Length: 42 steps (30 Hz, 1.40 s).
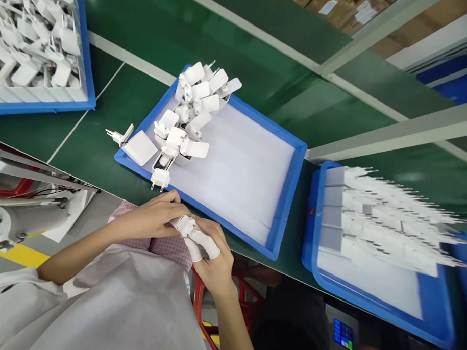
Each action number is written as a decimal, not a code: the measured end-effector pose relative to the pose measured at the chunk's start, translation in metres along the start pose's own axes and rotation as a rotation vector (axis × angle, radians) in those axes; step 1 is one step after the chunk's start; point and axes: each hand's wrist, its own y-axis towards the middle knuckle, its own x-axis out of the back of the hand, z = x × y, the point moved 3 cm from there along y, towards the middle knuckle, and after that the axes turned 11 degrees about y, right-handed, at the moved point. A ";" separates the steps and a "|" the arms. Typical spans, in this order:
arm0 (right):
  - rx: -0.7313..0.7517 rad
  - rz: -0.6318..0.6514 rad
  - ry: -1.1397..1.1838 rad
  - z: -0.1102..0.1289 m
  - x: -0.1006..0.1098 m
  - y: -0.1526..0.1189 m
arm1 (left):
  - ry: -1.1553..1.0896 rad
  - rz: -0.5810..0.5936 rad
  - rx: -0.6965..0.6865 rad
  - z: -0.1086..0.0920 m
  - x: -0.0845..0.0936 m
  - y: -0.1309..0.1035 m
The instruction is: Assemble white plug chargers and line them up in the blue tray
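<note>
Both hands meet just over the near edge of the blue tray. My left hand (159, 213) is closed, its fingertips at a small white plug charger part (185, 225). Around the other side of this part my right hand (213, 253) is closed too; two of its fingers wear white finger covers. Fingers hide much of the part. Beyond them the white-lined blue tray (233, 170) holds a heap of white plug chargers (197, 102) at its left end. A flat white square piece (141, 147) and one open charger (120, 135) rest at the tray's left corner.
At the upper left, a blue-rimmed tray (91, 83) is packed with white charger parts. To the right, another blue tray (367, 297) carries rows of white plugs (389, 216), pins pointing right. A red stool (199, 294) stands below the green bench (100, 145).
</note>
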 end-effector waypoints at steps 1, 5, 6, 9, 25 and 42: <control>0.008 0.006 -0.014 -0.002 -0.003 0.001 | -0.018 -0.016 0.046 0.004 -0.002 -0.001; 0.005 0.062 -0.002 -0.006 -0.011 0.003 | -0.146 -0.047 0.219 0.011 -0.003 -0.015; 0.007 0.077 0.001 -0.007 -0.012 0.003 | -0.233 -0.017 0.244 0.012 -0.002 -0.018; 0.030 0.106 -0.026 -0.009 -0.011 0.003 | -0.674 0.119 0.353 0.014 -0.002 -0.020; -1.024 -0.312 0.938 -0.021 -0.024 -0.019 | -0.900 -0.029 0.543 0.013 -0.012 -0.016; -0.833 -0.099 0.746 -0.017 -0.018 -0.002 | -0.839 -0.062 0.442 0.008 -0.010 -0.017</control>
